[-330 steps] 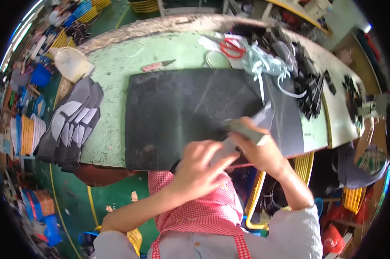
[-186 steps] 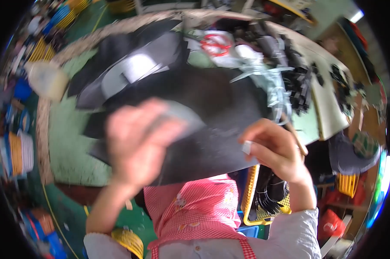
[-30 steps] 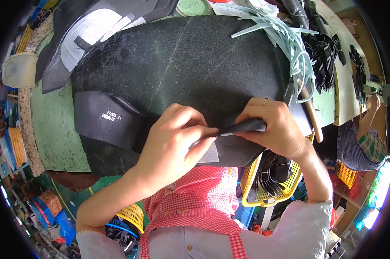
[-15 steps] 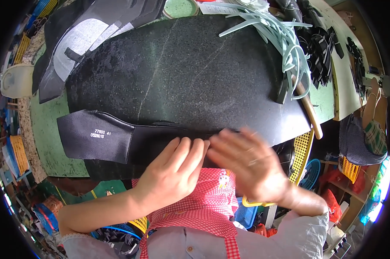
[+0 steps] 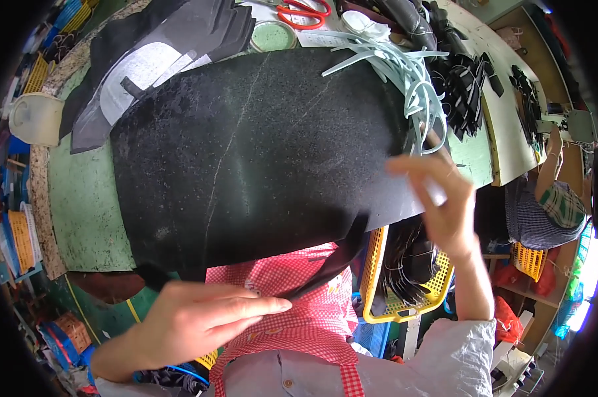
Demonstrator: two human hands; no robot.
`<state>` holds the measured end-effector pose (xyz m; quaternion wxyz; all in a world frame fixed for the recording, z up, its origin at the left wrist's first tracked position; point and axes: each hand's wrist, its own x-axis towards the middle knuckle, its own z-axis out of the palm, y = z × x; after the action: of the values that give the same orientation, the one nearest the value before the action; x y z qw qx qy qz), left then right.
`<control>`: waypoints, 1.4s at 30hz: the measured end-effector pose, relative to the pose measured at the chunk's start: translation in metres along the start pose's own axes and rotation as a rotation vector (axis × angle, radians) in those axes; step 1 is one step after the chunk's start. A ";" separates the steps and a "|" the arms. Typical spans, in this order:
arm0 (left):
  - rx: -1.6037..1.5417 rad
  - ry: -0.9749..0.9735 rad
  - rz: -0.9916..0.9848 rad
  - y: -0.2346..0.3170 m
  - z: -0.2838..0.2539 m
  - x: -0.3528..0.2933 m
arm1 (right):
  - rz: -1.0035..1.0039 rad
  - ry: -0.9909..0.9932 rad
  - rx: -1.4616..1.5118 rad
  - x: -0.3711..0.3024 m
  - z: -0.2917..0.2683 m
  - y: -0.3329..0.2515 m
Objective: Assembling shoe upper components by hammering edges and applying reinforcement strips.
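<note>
My left hand [image 5: 206,317] is low in front of the red checked apron, its fingers closed on a black leather piece [image 5: 318,274]. The piece is tilted nearly edge-on, off the near edge of the black slab [image 5: 259,152], so its face is mostly hidden. My right hand [image 5: 444,202] is over the slab's right end, blurred, with index finger and thumb apart. It hides most of a wooden handle [image 5: 434,137], and I cannot make out whether it touches it. Beside that handle lies a bundle of pale blue strips [image 5: 414,83].
Dark cut sheets [image 5: 199,30] lie at the far left, near a round green-topped tin [image 5: 273,36] and red-handled scissors [image 5: 305,13]. Black strip bundles [image 5: 464,92] lie far right. A yellow basket [image 5: 375,274] with black pieces stands below the right edge. Another person [image 5: 543,212] is at right.
My left hand has drawn the leather piece off the slab toward me and tipped it. My right hand has left the piece and moved up and right to the wooden handle. The view has shifted.
</note>
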<state>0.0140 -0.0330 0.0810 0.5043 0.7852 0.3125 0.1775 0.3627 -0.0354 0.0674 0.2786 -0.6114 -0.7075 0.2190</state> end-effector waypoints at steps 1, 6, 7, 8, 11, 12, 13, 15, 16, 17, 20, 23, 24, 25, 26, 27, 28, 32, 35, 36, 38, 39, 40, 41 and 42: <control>-0.058 -0.113 -0.083 0.000 0.001 -0.012 | 0.059 0.200 0.121 0.010 0.003 0.014; -0.326 -0.198 -0.364 -0.092 0.066 -0.065 | -0.157 0.390 -0.636 0.078 -0.040 0.109; -0.315 -0.052 -0.428 -0.108 0.078 -0.073 | -0.100 0.319 -0.533 0.081 -0.042 0.111; -0.297 0.124 -0.504 -0.116 0.083 -0.081 | -0.018 0.292 -0.360 0.089 -0.026 0.091; 0.198 -0.041 -0.270 -0.076 0.060 -0.065 | 0.011 0.048 0.127 0.093 0.000 0.045; 0.093 -0.071 -0.245 -0.065 0.055 -0.054 | 0.007 -0.013 0.179 0.091 0.009 0.034; 0.035 -0.021 -0.184 -0.054 0.050 -0.040 | -0.055 -0.071 0.178 0.090 0.023 0.017; 0.133 0.170 0.037 -0.051 0.038 -0.002 | -0.143 -0.139 0.153 0.085 0.041 -0.007; 0.182 0.245 0.098 -0.052 0.033 0.019 | -0.110 -0.170 0.238 0.083 0.044 -0.020; 0.111 0.301 0.110 -0.051 0.029 0.042 | -0.075 -0.203 0.322 0.084 0.048 -0.029; 0.021 0.522 0.147 -0.068 0.040 0.109 | -0.116 -0.088 0.296 0.084 0.051 -0.040; 0.307 0.596 0.170 -0.087 0.039 0.162 | -0.181 0.185 0.088 0.080 0.030 -0.047; 0.343 0.616 0.195 -0.097 0.038 0.173 | -0.130 0.267 0.149 0.079 0.022 -0.049; 0.324 0.596 0.193 -0.104 0.036 0.179 | -0.125 0.274 0.308 0.079 0.015 -0.056; 0.297 0.563 0.205 -0.103 0.035 0.187 | -0.179 0.289 0.440 0.076 0.006 -0.051; 0.326 0.556 0.258 -0.103 0.034 0.188 | -0.272 0.310 0.480 0.076 0.000 -0.042; 0.329 0.600 0.276 -0.100 0.034 0.188 | -0.262 0.337 0.520 0.078 -0.001 -0.036; -0.135 0.514 0.312 -0.071 0.022 0.177 | -0.045 0.167 0.634 0.089 0.015 -0.018; -0.010 0.541 0.376 -0.070 0.026 0.189 | 0.019 0.084 0.703 0.090 0.025 -0.025; 0.206 0.527 0.409 -0.084 0.026 0.197 | -0.040 0.121 0.737 0.087 0.023 -0.035; 0.373 0.550 0.428 -0.103 0.025 0.214 | -0.245 0.388 0.689 0.083 0.007 -0.042; 0.385 0.590 0.452 -0.108 0.024 0.217 | -0.379 0.390 0.780 0.083 -0.003 -0.037; 0.393 0.562 0.407 -0.112 0.022 0.221 | -0.515 0.389 0.870 0.082 -0.014 -0.031; 0.405 0.567 0.406 -0.111 0.018 0.218 | -0.522 0.422 0.960 0.081 -0.021 -0.033; 0.413 0.544 0.405 -0.112 0.014 0.217 | -0.502 0.426 1.061 0.081 -0.025 -0.038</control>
<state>0.1489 0.1356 -0.0339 0.1893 0.8403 0.3025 0.4082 0.3435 0.0377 0.1209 0.7222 -0.2352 -0.5535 0.3417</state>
